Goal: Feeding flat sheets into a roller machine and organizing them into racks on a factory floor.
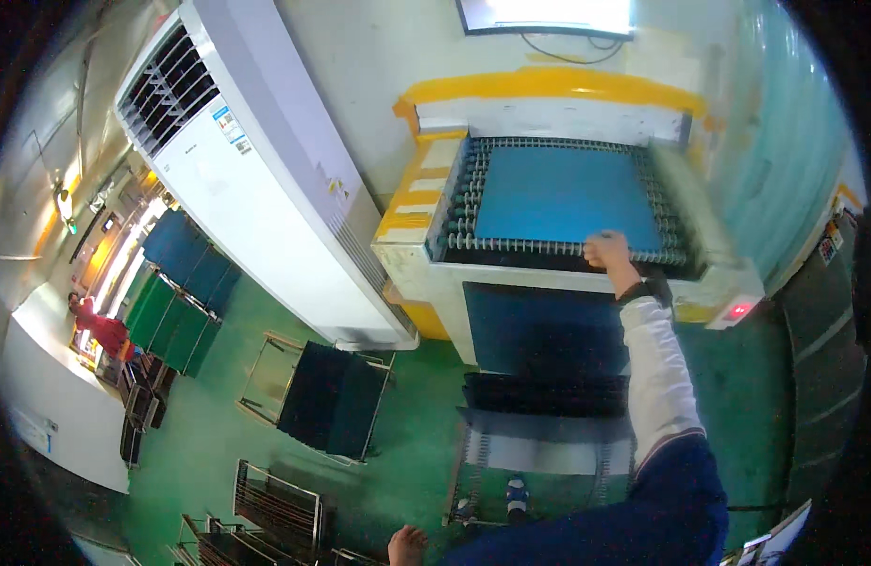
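Observation:
A flat blue panel (558, 193) lies on the rows of small rollers (466, 203) of a conveyor machine (539, 271). My right hand (607, 251) is at the panel's near edge, its fingers curled closed on that edge. At the lower edge of the view, my left hand (407, 545) shows only in part, low and away from the machine. Its fingers are bent in, and nothing shows in them. Below the machine front, dark panels (547, 394) stand in a slotted rack (452, 472) near my feet.
A tall white air conditioner (266, 208) stands left of the machine. Another rack of dark panels (332, 401) is on the green floor, with metal racks (277, 505) nearer. Far left, a person in red (100, 330) is beside green and blue panels (176, 321).

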`<state>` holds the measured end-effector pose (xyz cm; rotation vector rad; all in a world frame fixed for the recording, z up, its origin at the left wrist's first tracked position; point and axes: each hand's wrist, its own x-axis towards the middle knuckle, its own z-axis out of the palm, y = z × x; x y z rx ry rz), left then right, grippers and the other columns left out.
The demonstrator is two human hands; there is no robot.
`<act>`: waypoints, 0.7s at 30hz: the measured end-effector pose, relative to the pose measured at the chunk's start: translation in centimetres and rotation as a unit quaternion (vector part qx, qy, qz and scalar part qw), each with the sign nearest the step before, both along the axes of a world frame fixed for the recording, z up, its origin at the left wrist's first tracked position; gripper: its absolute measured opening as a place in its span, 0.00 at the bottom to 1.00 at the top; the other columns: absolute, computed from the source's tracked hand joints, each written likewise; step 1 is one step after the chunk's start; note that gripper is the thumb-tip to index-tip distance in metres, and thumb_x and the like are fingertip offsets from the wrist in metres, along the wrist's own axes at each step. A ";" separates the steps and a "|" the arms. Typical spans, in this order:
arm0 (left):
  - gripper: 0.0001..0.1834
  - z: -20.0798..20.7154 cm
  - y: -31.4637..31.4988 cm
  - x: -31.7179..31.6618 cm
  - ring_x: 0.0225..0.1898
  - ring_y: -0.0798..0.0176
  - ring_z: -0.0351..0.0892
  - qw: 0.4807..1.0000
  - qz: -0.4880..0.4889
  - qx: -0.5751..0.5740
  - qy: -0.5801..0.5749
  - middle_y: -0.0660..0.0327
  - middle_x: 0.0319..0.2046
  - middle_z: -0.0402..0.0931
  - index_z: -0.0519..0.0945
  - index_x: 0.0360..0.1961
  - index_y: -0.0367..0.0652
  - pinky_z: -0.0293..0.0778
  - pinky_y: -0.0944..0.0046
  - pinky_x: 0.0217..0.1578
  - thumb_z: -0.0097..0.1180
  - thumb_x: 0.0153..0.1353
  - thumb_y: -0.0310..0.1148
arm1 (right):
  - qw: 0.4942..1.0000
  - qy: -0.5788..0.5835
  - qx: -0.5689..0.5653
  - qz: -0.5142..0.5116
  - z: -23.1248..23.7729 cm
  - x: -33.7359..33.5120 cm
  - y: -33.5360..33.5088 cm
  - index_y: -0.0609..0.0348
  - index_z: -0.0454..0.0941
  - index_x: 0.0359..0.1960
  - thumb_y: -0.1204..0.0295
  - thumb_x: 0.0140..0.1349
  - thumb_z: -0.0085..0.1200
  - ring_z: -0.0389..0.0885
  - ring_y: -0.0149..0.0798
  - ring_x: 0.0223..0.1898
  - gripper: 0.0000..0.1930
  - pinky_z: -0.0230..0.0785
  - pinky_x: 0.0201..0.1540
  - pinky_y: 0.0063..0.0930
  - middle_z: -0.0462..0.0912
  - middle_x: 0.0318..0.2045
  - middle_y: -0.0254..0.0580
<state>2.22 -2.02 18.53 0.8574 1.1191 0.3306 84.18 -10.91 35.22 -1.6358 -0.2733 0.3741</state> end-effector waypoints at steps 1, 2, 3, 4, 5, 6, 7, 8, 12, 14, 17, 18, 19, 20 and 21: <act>0.12 1.6 -0.3 1.0 0.34 0.58 0.71 0.998 0.050 -0.044 -0.002 0.59 0.35 0.74 0.76 0.40 0.41 0.69 0.57 0.35 0.50 0.62 0.38 | 0.959 -0.188 -0.209 -0.033 1.0 -1.1 1.2 0.57 0.77 0.41 0.60 0.57 0.51 0.80 0.53 0.34 0.16 0.74 0.36 0.41 0.82 0.36 0.50; 0.12 3.4 -0.4 2.2 0.35 0.58 0.71 0.991 0.099 -0.087 -0.005 0.58 0.35 0.74 0.76 0.40 0.42 0.69 0.57 0.35 0.50 0.62 0.39 | 0.925 -0.279 -0.254 -0.041 0.9 -2.2 2.5 0.56 0.76 0.44 0.58 0.57 0.51 0.78 0.54 0.38 0.18 0.71 0.40 0.44 0.80 0.40 0.50; 0.13 4.6 -0.4 3.2 0.36 0.58 0.71 0.981 0.145 -0.129 -0.011 0.58 0.35 0.74 0.76 0.40 0.42 0.69 0.58 0.35 0.50 0.62 0.39 | 0.880 -0.368 -0.296 -0.051 0.8 -3.2 3.1 0.54 0.75 0.47 0.57 0.57 0.51 0.76 0.56 0.43 0.20 0.69 0.44 0.48 0.78 0.44 0.50; 0.13 3.1 -0.3 2.1 0.36 0.58 0.72 0.980 0.149 -0.133 -0.018 0.58 0.36 0.75 0.76 0.41 0.43 0.69 0.59 0.35 0.51 0.62 0.40 | 0.826 -0.454 -0.330 -0.055 0.8 -4.6 4.5 0.52 0.75 0.49 0.56 0.56 0.51 0.73 0.57 0.47 0.21 0.67 0.48 0.51 0.76 0.49 0.51; 0.13 0.8 -0.4 0.2 0.36 0.59 0.72 0.978 0.158 -0.136 -0.024 0.58 0.36 0.75 0.76 0.42 0.44 0.69 0.60 0.35 0.51 0.62 0.40 | 0.850 -0.358 -0.384 0.037 3.1 -7.3 6.0 0.50 0.72 0.53 0.53 0.57 0.50 0.63 0.57 0.58 0.24 0.58 0.57 0.54 0.68 0.58 0.50; 0.13 -0.8 -0.1 -0.5 0.36 0.59 0.72 0.977 0.153 -0.142 -0.034 0.58 0.37 0.75 0.76 0.42 0.46 0.69 0.60 0.35 0.51 0.61 0.40 | 0.834 -0.388 -0.393 0.011 2.8 -7.3 5.9 0.49 0.71 0.54 0.53 0.58 0.50 0.62 0.56 0.59 0.25 0.56 0.58 0.54 0.67 0.58 0.50; 0.12 0.8 -0.1 0.7 0.34 0.60 0.72 0.978 0.143 -0.142 -0.043 0.59 0.35 0.75 0.77 0.40 0.47 0.68 0.60 0.34 0.51 0.61 0.41 | 0.815 -0.415 -0.405 -0.014 2.1 -7.0 5.7 0.49 0.70 0.55 0.52 0.58 0.49 0.62 0.56 0.60 0.25 0.55 0.59 0.54 0.66 0.59 0.50; 0.11 2.6 0.0 2.0 0.32 0.61 0.71 0.979 0.134 -0.143 -0.053 0.60 0.33 0.74 0.77 0.38 0.48 0.68 0.61 0.32 0.51 0.61 0.41 | 0.794 -0.442 -0.415 -0.038 1.3 -6.7 5.6 0.48 0.70 0.57 0.52 0.58 0.49 0.61 0.56 0.60 0.26 0.54 0.60 0.54 0.66 0.59 0.50; 0.10 8.3 -0.7 4.8 0.21 0.65 0.66 0.980 0.141 -0.137 0.031 0.65 0.21 0.70 0.76 0.27 0.52 0.64 0.61 0.24 0.52 0.60 0.43 | 0.794 -0.424 -0.435 -0.005 1.8 -3.9 6.5 0.47 0.69 0.57 0.51 0.60 0.46 0.58 0.54 0.62 0.26 0.50 0.62 0.53 0.63 0.61 0.51; 0.12 8.7 -1.6 6.3 0.18 0.65 0.63 0.964 0.231 -0.117 0.062 0.65 0.17 0.67 0.74 0.23 0.51 0.63 0.61 0.21 0.53 0.59 0.44 | 0.801 -0.400 -0.445 0.002 2.6 -3.6 7.1 0.47 0.68 0.58 0.51 0.60 0.46 0.58 0.53 0.63 0.26 0.51 0.61 0.54 0.62 0.62 0.48; 0.08 7.4 -1.7 5.4 0.26 0.60 0.70 0.960 0.243 -0.131 0.043 0.60 0.23 0.69 0.72 0.28 0.44 0.68 0.59 0.27 0.49 0.61 0.35 | 0.797 -0.395 -0.458 -0.006 3.2 -2.6 6.5 0.47 0.69 0.57 0.51 0.60 0.46 0.59 0.52 0.63 0.25 0.52 0.60 0.56 0.63 0.62 0.46; 0.05 6.6 -1.5 4.6 0.31 0.58 0.74 0.963 0.229 -0.142 0.028 0.58 0.27 0.72 0.71 0.31 0.40 0.71 0.59 0.31 0.47 0.62 0.30 | 0.791 -0.414 -0.450 -0.003 2.6 -1.8 6.6 0.47 0.69 0.57 0.51 0.60 0.46 0.60 0.52 0.62 0.25 0.53 0.59 0.56 0.64 0.61 0.46; 0.05 5.9 -1.5 4.2 0.31 0.58 0.73 0.960 0.239 -0.146 -0.005 0.58 0.27 0.71 0.71 0.31 0.41 0.71 0.59 0.31 0.47 0.62 0.30 | 0.785 -0.431 -0.445 -0.002 2.1 -0.8 6.5 0.47 0.69 0.57 0.51 0.60 0.46 0.62 0.52 0.61 0.25 0.55 0.59 0.56 0.65 0.60 0.47; 0.04 5.2 -1.6 3.8 0.31 0.59 0.73 0.956 0.249 -0.152 -0.035 0.58 0.27 0.71 0.71 0.31 0.41 0.70 0.59 0.30 0.48 0.62 0.30 | 0.778 -0.446 -0.442 0.002 1.6 -0.2 6.5 0.47 0.69 0.56 0.51 0.60 0.47 0.63 0.52 0.60 0.25 0.56 0.58 0.55 0.66 0.59 0.47; 0.04 4.3 -2.0 2.9 0.31 0.59 0.73 0.950 0.263 -0.161 -0.058 0.59 0.27 0.71 0.72 0.31 0.42 0.70 0.59 0.30 0.48 0.62 0.30 | 0.772 -0.453 -0.445 0.007 1.5 -0.3 6.7 0.48 0.69 0.56 0.51 0.59 0.47 0.65 0.53 0.58 0.25 0.58 0.56 0.55 0.68 0.57 0.48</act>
